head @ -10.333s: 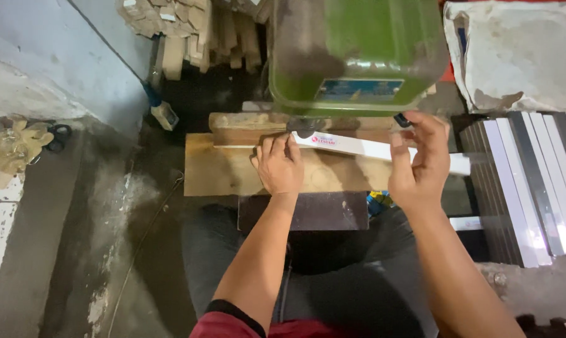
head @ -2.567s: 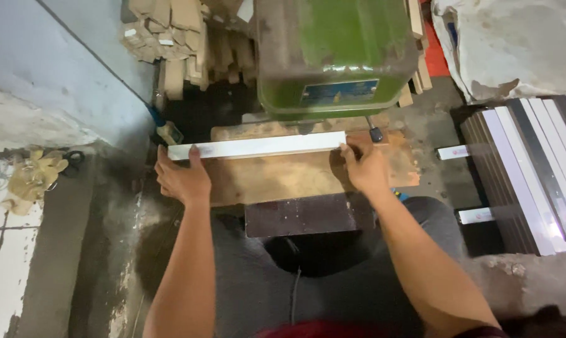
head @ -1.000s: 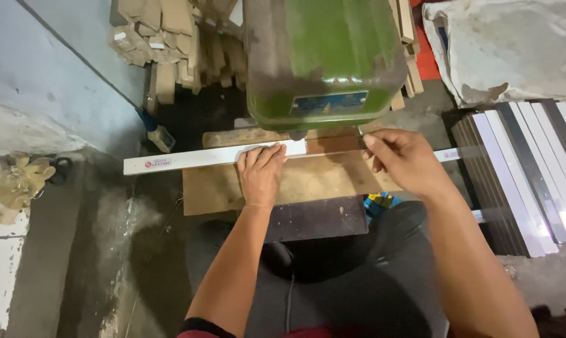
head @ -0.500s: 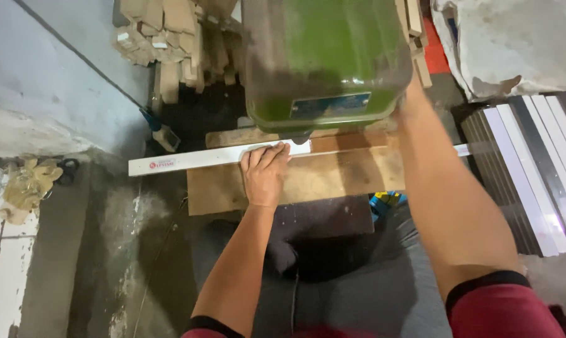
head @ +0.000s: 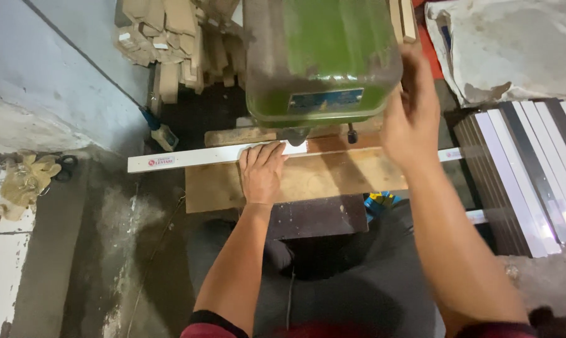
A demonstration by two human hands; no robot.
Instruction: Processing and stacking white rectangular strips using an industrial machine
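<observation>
Your left hand presses flat, fingers spread, on the white strip lying across the wooden bench under the green machine, while your right hand, open and empty, reaches at two o'clock toward the machine's side, so the strip looks positioned but seemingly not yet worked.

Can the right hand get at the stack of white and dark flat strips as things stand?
Probably yes: the right hand is raised beside the green machine, and nothing lies between it and the stack.

The green machine hides the middle of the long white strip, the blurry right hand covers more of it, and the picture's top edge cuts off the machine and the wood pile.
</observation>
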